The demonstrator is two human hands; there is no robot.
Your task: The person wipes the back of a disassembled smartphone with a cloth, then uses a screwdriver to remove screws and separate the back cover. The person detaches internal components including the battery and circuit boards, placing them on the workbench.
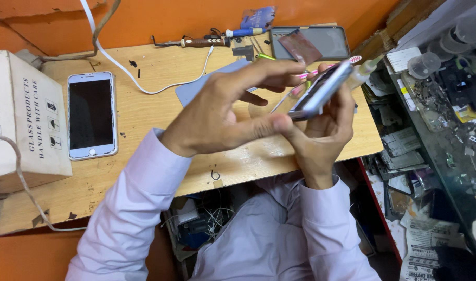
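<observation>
I hold a smartphone (322,89) edge-on above the wooden bench (160,109), tilted up to the right. My right hand (324,132) grips it from below, fingers wrapped around its lower end. My left hand (233,106) reaches across from the left, thumb pressing the phone's lower corner and index finger stretched along its top edge. A pink-and-white toothbrush (352,60) sticks out behind the phone; which fingers hold it is hidden.
A white smartphone (91,115) lies face up at the left beside a cardboard box (24,119). A white cable (144,86), a soldering iron (196,42), a dark phone case (326,41) and a grey mat (194,88) sit at the back. Shelves of parts (446,93) stand to the right.
</observation>
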